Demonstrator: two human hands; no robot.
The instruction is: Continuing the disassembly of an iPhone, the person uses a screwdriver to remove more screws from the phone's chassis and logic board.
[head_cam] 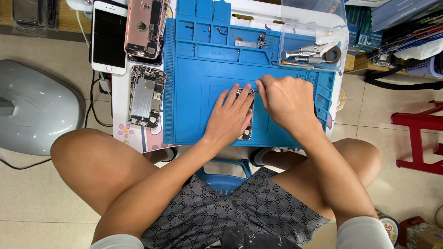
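Note:
My left hand (pixel 230 115) lies flat on an opened phone body (pixel 247 131) on the blue work mat (pixel 194 110), covering most of it. My right hand (pixel 286 99) is pinched shut on a thin tool whose tip (pixel 254 91) touches the phone's top end. The tool itself is almost wholly hidden by the fingers.
A white phone screen (pixel 109 39), a pink phone shell (pixel 145 27) and a silver phone shell (pixel 146 96) lie left of the mat. A clear tray (pixel 314 50) holds metal tools at the mat's upper right. A red stool (pixel 417 138) stands right; a grey object (pixel 32 106) left.

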